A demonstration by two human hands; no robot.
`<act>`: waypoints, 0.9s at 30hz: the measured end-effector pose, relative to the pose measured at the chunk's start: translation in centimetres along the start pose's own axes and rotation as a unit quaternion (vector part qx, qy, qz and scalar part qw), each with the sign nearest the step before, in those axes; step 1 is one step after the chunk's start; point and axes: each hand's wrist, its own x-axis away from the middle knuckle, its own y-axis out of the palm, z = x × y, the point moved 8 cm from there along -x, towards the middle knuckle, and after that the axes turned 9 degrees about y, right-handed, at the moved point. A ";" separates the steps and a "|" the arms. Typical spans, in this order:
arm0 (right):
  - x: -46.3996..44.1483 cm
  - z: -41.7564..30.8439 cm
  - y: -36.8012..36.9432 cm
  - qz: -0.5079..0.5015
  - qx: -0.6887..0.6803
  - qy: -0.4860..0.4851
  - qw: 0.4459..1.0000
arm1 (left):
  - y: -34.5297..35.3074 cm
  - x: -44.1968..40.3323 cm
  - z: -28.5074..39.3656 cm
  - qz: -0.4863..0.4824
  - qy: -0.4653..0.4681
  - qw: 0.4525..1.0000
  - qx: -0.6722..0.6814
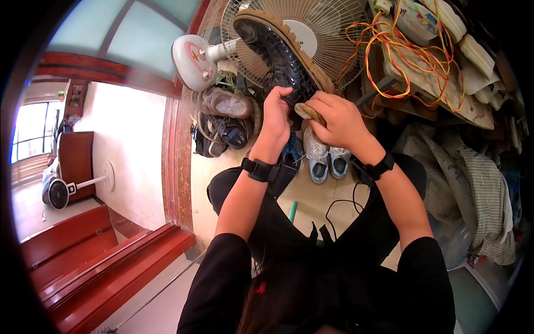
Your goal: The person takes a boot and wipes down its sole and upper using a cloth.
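A shiny black shoe [271, 51] with a tan, lugged sole is raised in front of the fan, its toe pointing up and left. Around its lower end on the left side, my left hand [276, 114] is closed, the thumb lying on the black upper. My right hand [337, 118] pinches a small brown and beige pad [310, 113] close to the shoe's lower end. Whether the pad touches the shoe is hard to tell. Both wrists wear black straps.
A standing fan [300, 38] is right behind the shoe. White sneakers [317, 158] and other shoes [227, 106] lie on the floor beyond my knees. Orange and yellow wires [399, 83] tangle over a wooden board at right. Striped cloth [473, 189] hangs at right; a red wooden frame [119, 273] is at left.
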 end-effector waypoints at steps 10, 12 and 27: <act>-0.3 2.0 -0.9 0.072 -0.022 0.066 0.995 | 1.4 0.1 1.2 -0.028 0.046 0.996 0.071; -0.3 2.1 -0.7 0.060 0.018 0.063 0.996 | 1.0 0.0 1.3 -0.006 0.034 0.992 0.126; 1.1 -2.0 -0.4 0.067 0.118 -0.178 0.975 | -0.3 0.7 4.4 -0.023 0.058 0.992 0.114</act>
